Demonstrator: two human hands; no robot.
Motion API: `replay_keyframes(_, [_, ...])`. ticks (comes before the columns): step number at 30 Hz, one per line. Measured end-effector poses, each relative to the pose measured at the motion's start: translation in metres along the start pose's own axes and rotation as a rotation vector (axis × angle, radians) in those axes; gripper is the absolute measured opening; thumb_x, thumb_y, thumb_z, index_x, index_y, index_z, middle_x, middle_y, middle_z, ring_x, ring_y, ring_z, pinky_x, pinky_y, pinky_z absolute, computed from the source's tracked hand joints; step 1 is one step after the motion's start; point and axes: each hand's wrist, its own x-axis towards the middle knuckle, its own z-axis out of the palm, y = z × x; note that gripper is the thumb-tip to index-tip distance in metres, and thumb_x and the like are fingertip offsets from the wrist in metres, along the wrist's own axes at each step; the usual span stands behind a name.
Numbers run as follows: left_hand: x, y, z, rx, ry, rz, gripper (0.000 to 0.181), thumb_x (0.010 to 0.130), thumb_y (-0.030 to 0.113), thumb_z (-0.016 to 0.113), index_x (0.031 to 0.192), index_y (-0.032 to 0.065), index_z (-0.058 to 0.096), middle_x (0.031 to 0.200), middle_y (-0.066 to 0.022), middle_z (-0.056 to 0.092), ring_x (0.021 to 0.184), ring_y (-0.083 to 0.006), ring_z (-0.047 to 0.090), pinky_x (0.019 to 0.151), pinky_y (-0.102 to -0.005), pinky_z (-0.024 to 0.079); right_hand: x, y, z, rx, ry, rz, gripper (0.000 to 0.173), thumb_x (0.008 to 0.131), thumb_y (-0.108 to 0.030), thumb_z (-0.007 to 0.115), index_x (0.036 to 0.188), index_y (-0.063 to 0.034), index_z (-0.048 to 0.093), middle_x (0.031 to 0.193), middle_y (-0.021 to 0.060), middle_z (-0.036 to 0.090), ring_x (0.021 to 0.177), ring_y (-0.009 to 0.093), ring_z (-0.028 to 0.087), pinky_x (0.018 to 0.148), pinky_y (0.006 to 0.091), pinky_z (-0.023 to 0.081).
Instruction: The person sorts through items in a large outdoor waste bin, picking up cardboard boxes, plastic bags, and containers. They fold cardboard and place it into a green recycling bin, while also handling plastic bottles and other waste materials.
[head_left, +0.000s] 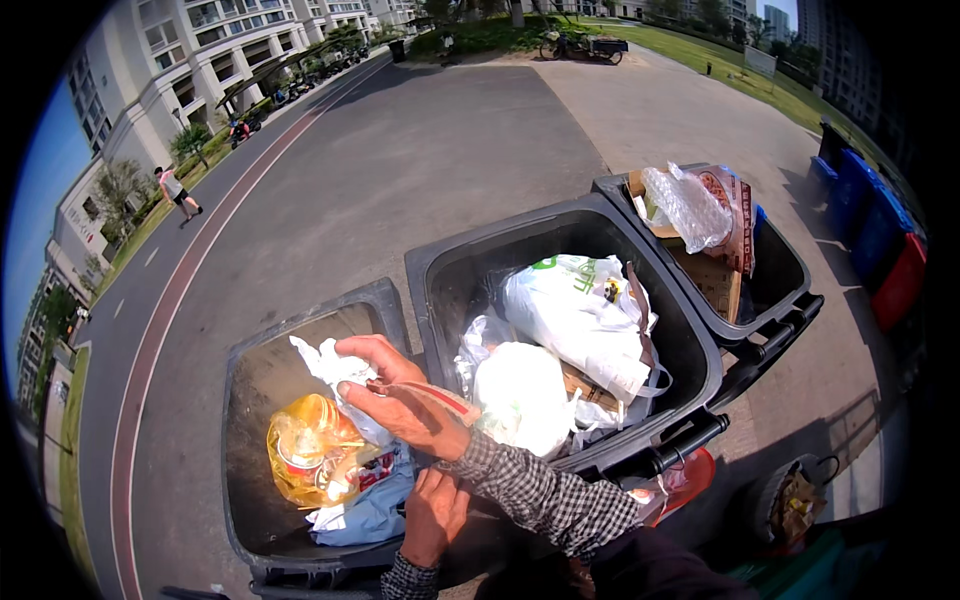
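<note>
My right hand (405, 401) pinches a crumpled piece of white paper or film (334, 367) above the left grey wheeled bin (240, 450). A tan strip with a red line (442, 397) lies against the back of this hand. Lower down, my left hand (439, 510) has its fingers curled beside my right wrist, at the bin's right side; what its fingertips touch is hidden. Inside this bin sit a knotted yellow translucent plastic bag (307, 450) of waste and a grey-blue bag (375, 510).
A middle grey bin (427, 277) holds white plastic bags (570, 315). The right bin (780, 270) holds cardboard (709, 281) and bubble wrap (694, 210). A red container (690, 484) and a bucket (795, 495) stand near me. Blue bins (870, 202) line the right; a person (176, 191) walks far left.
</note>
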Motion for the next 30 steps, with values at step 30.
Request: replay_keyframes(30, [0.028,0.011,0.043,-0.142,-0.024,0.065,0.030,0.086,0.002,0.073,0.114,0.0042,0.066,0.109,-0.0180,0.069,0.103,-0.0370,0.069,0.088,-0.0416,0.057,-0.178,0.063,-0.388,-1.218,0.675,0.426,0.068,0.082,-0.024,0.079,0.135,0.0016,0.047,0.126,0.0224,0.051,0.115,0.041,0.057,0.097,0.0443,0.050])
